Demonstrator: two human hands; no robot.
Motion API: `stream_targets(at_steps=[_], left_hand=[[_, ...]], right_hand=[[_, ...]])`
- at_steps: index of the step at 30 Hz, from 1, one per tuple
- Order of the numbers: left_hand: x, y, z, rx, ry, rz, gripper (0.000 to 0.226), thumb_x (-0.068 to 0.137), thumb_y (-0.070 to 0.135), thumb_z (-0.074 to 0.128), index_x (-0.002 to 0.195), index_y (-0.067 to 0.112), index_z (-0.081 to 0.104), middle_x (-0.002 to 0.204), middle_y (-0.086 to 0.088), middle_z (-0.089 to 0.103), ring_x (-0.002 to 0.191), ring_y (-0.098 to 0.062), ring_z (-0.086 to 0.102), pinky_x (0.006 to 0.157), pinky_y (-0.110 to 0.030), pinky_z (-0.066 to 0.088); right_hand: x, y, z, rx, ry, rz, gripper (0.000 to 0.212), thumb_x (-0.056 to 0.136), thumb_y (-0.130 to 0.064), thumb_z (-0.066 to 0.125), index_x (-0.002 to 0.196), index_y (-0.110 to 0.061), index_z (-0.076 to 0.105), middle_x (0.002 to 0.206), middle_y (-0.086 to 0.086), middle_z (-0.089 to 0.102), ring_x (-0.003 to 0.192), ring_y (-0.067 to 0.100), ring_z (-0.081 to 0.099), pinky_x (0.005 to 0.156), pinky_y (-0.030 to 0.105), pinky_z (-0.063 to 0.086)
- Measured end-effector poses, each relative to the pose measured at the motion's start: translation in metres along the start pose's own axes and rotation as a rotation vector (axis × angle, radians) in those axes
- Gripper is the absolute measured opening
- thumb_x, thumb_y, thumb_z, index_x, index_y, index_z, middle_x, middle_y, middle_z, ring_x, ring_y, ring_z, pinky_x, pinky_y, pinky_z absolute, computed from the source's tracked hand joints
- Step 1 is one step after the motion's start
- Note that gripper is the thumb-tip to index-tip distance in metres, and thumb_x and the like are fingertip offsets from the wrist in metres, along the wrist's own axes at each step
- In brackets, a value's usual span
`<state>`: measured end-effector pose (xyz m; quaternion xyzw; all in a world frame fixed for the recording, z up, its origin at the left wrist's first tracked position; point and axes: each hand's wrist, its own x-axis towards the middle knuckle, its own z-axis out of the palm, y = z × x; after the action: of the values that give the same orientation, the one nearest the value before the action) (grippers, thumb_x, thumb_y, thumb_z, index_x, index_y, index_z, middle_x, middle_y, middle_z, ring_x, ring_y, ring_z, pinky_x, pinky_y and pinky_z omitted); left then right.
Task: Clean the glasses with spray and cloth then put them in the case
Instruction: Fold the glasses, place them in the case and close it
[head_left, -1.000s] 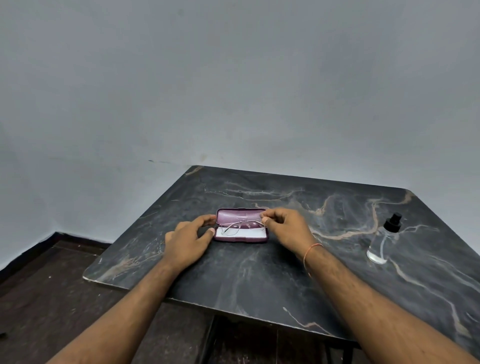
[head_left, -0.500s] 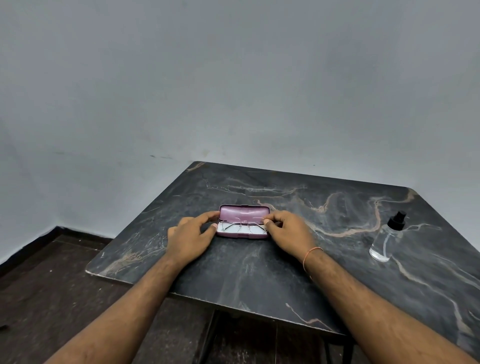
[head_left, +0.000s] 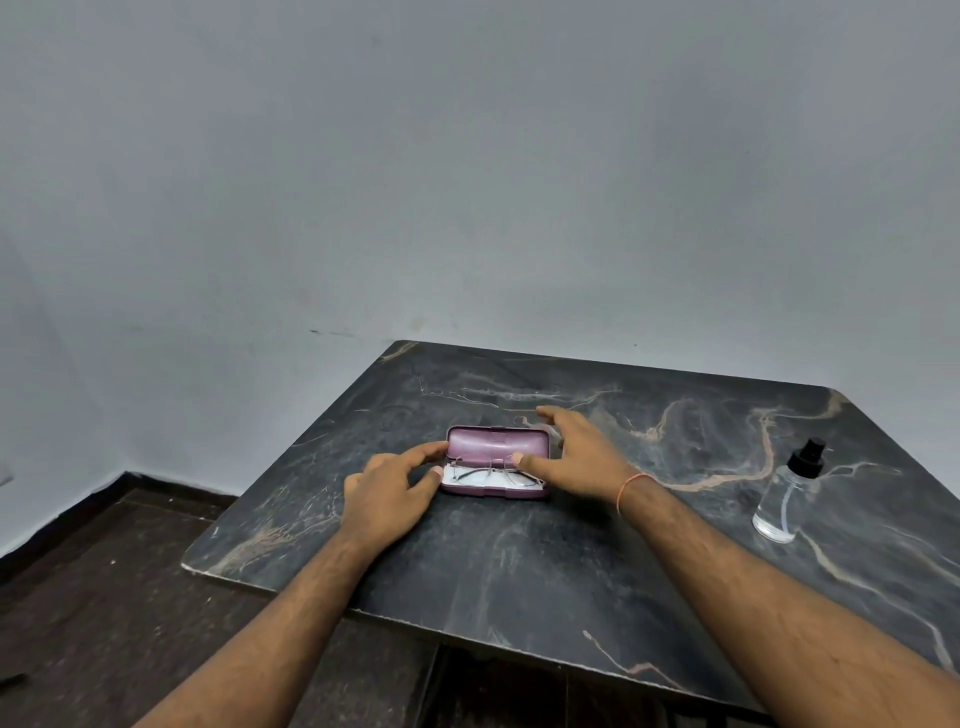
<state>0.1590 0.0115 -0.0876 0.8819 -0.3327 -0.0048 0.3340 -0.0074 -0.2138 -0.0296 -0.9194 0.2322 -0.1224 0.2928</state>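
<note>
Glasses (head_left: 493, 475): thin wire frame, folded, lying inside the open case (head_left: 496, 462) on a white lining; whether that lining is the cloth cannot be told.

Case: mauve, lid standing up at the back, sitting mid-tabletop, somewhat nearer the left edge than the right.

Left hand (head_left: 387, 493): resting at the case's left end, fingers loosely curled, forefinger and thumb tips touching the case rim; gripping nothing.

Right hand (head_left: 576, 457): spreading open over the case's right end, thumb tip lying on the frame, the other fingers reaching past the lid's far corner; closing on nothing. An orange thread is circling the wrist.

Spray bottle (head_left: 787, 493): clear, black nozzle, standing upright near the right edge of the tabletop (head_left: 545, 561), well apart from both hands.

Tabletop: dark marble pattern, bare on all sides of the case; near-right corner is running out of view.

Hidden: the right end of the case, behind the right hand.
</note>
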Motion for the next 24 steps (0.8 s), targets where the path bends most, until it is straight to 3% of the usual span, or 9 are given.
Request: stream_targets(at_steps=[2,5,10,17,24], left_hand=[[-0.001,0.000,0.000,-0.006,0.003,0.000,0.041,0.109,0.054,0.054,0.148,0.067,0.054,0.138,0.020,0.072,0.144,-0.012,0.052,0.118,-0.047,0.033],[-0.001,-0.001,-0.001,-0.026,0.001,0.004,0.041,0.108,0.054,0.056,0.147,0.068,0.054,0.137,0.023,0.071,0.144,-0.009,0.052,0.119,-0.045,0.032],[-0.003,0.000,-0.002,-0.044,0.007,0.024,0.042,0.107,0.054,0.059,0.147,0.067,0.054,0.139,0.027,0.071,0.143,-0.008,0.053,0.117,-0.042,0.032],[-0.003,-0.002,-0.002,-0.062,0.011,0.032,0.046,0.105,0.053,0.063,0.147,0.068,0.053,0.136,0.035,0.068,0.140,-0.007,0.054,0.118,-0.042,0.032],[-0.001,-0.007,0.003,-0.143,0.006,0.016,0.056,0.102,0.040,0.070,0.153,0.055,0.051,0.115,0.058,0.063,0.139,0.000,0.058,0.120,-0.043,0.029]], right_hand=[[0.006,-0.002,-0.003,0.000,-0.090,0.032,0.085,0.098,-0.051,0.073,0.167,-0.019,0.035,0.168,0.005,0.046,0.149,0.026,0.050,0.121,0.032,0.038],[0.012,-0.003,-0.001,0.019,-0.083,0.048,0.059,0.108,-0.040,0.062,0.161,-0.020,0.046,0.164,0.002,0.053,0.145,0.022,0.054,0.115,0.025,0.037],[0.020,-0.001,0.005,0.047,-0.062,0.062,0.059,0.103,-0.031,0.071,0.158,-0.023,0.051,0.158,0.002,0.057,0.139,0.021,0.057,0.109,0.021,0.038],[0.026,0.002,0.013,0.171,-0.073,0.072,0.064,0.093,-0.021,0.082,0.152,-0.020,0.057,0.145,0.004,0.065,0.126,0.022,0.066,0.115,0.039,0.051],[0.008,0.002,0.010,0.077,0.059,-0.128,0.041,0.095,-0.043,0.079,0.133,-0.028,0.072,0.123,-0.009,0.073,0.108,0.010,0.071,0.102,0.035,0.058]])
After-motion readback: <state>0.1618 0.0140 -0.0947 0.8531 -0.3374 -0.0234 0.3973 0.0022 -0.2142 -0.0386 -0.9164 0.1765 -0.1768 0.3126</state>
